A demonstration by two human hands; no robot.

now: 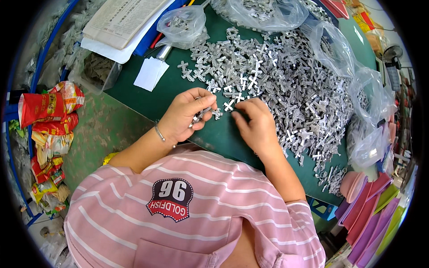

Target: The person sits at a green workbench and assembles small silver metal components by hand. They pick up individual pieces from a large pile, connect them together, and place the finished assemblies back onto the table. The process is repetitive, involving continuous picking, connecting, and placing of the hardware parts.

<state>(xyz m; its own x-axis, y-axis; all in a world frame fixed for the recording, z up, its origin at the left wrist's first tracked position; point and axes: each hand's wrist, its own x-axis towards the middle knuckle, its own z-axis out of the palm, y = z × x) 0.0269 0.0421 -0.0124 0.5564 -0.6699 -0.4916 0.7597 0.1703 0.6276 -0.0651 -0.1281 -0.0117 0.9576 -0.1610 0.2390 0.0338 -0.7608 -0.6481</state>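
A broad heap of small silver metal crosses covers much of the green table. My left hand, with a bracelet on its wrist, is curled around a few metal crosses; some show between thumb and fingers. At the near edge of the heap, my right hand is bent, its thumb and fingertips close to a single loose cross. Its thumb and index finger stay apart, and nothing shows between them. The undersides of its other fingers are hidden.
Clear plastic bags border the heap on the right and back. White paper slips, a newspaper and a plastic bin lie to the left. Coloured folded items stand at the right, red packets at far left.
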